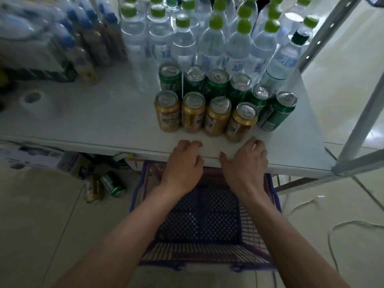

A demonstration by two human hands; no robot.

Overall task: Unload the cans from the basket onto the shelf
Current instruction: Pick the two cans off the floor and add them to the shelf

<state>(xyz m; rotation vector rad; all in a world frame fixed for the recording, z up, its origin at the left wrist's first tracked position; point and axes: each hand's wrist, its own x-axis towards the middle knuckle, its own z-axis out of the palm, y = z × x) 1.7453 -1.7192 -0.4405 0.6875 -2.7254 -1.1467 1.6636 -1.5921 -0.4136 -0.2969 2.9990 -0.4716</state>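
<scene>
Several gold cans (pixel 194 113) stand in a front row on the white shelf (pixel 93 121), with several green cans (pixel 216 84) in a row behind and to the right. A blue and purple plastic basket (pixel 199 221) sits on the floor below the shelf edge, and I see no cans in it. My left hand (pixel 182 165) and my right hand (pixel 245 165) hover over the shelf's front edge, just short of the gold cans. Both hold nothing, fingers loosely curled and apart.
Clear bottles with green caps (pixel 209 38) crowd the back of the shelf, darker bottles (pixel 87 38) at back left. A grey metal shelf post (pixel 357 125) rises at right. A green can (pixel 113 183) and a gold can (pixel 93 189) lie on the floor at left. A cable (pixel 332 235) trails at right.
</scene>
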